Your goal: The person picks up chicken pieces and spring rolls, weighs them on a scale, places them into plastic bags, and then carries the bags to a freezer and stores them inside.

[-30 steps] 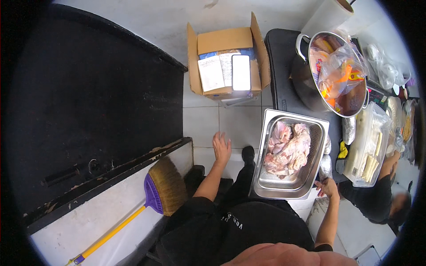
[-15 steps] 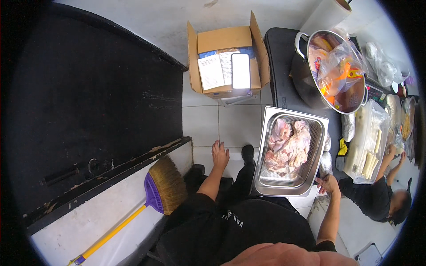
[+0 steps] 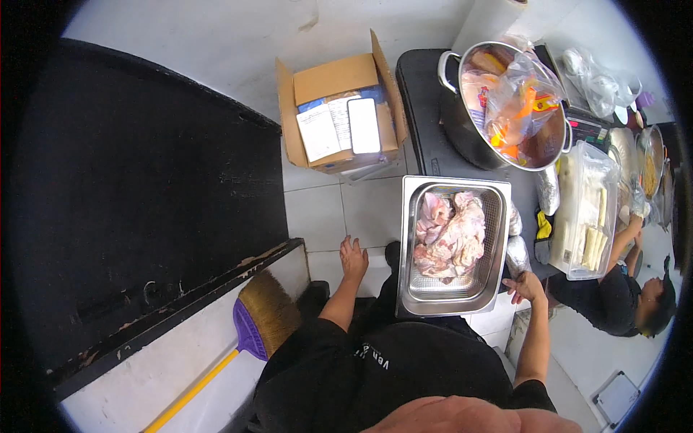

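Note:
My left hand hangs over the tiled floor with its fingers apart and nothing in it. My right hand is beside the lower right side of a steel pan, its fingers loosely spread and close to the pan's edge. Whether the fingertips touch the pan I cannot tell. Inside the pan, pale pink raw meat pieces lie on a perforated insert. A foil-wrapped roll lies just beyond my right hand, against the pan's side.
A large pot holds bagged food on the black table. A clear plastic box stands right of it, near a co-worker. An open carton carries papers and a phone. A broom leans at left.
The whole view has shifted, so the pan, pot and carton appear farther left. Both hands keep nearly the same pose. The meat stays in the pan.

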### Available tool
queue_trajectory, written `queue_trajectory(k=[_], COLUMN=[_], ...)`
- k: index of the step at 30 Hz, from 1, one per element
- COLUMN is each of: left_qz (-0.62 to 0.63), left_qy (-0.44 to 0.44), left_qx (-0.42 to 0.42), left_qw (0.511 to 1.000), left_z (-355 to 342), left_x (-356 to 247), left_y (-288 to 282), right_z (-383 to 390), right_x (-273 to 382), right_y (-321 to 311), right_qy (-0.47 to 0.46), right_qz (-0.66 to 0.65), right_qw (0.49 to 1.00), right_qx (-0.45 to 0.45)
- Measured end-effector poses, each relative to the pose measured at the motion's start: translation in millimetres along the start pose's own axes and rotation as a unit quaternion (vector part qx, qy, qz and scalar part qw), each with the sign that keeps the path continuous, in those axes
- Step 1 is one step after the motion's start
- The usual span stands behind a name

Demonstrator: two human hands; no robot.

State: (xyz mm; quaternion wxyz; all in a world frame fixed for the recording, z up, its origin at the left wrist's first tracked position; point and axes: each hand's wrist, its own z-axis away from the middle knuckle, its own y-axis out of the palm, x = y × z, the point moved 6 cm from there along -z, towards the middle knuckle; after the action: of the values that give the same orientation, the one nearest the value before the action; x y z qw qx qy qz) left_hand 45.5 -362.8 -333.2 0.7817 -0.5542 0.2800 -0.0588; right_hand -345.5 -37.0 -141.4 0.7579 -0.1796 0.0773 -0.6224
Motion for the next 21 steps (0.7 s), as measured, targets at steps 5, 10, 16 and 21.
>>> queue_trajectory(k=[5,10,16,21], left_qz=[-0.016,-0.024,-0.050,-0.056], left_qy=[0.073,0.046,0.035,0.050], left_qx=[-0.027,-0.023,-0.022,-0.069], left_qw=[0.997,0.998,0.998,0.995], left_z=[-6.2,-6.4,-4.1,5.6], left_x=[8.3,-2.8,-35.1,-48.0], left_y=[3.1,-1.7,-18.1,-26.2], right_z=[2.0,-2.3,6.5,2.4], right_x=[-4.4,-11.9,-19.1,-25.7], right_y=[3.1,-1.6,-1.2,-0.2], right_qy=[-0.045,-0.030,-0.052,-0.082], right_qz=[-0.028,0.045,0.048,0.054], right_qw=[0.999,0.998,0.997,0.995], right_qx=[-0.009,0.020,0.015,0.023])
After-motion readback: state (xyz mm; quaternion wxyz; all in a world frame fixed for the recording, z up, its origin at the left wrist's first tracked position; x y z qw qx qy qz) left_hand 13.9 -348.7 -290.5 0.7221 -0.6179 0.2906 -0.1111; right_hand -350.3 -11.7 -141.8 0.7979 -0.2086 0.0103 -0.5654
